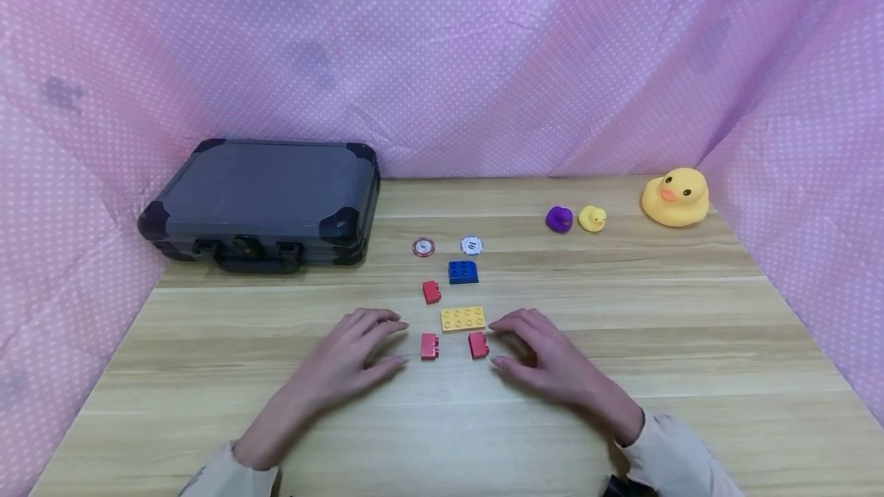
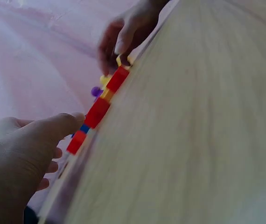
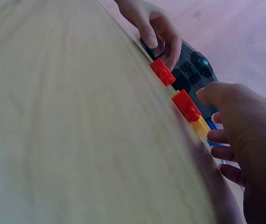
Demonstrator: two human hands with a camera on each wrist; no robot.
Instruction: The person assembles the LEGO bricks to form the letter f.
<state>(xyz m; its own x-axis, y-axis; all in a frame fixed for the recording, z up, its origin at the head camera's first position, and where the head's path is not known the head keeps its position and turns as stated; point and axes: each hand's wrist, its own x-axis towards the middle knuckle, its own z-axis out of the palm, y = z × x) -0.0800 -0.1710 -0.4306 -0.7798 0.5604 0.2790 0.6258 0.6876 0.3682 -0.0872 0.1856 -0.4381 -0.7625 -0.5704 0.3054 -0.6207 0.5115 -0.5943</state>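
Note:
My left hand (image 1: 355, 355) hovers over the table left of the toy bricks, its fingers loosely bent and holding nothing. Opposite it, my right hand (image 1: 549, 359) is held with thumb and fingers apart, fingertips close to a yellow brick (image 1: 463, 319) and a red brick (image 1: 478, 345). A second red brick (image 1: 430, 347) lies near my left thumb. Farther back are a third red brick (image 1: 431, 292) and a blue brick (image 1: 463, 272). In the right wrist view, a red brick (image 3: 187, 106) stands just beyond my right thumb.
A dark grey case (image 1: 262, 186) with black corners stands at the back left. Behind the bricks lie a red poker chip (image 1: 423, 247) and a white poker chip (image 1: 472, 245). Purple (image 1: 559, 219), small yellow (image 1: 592, 218) and large yellow (image 1: 675, 198) rubber ducks sit at the back right.

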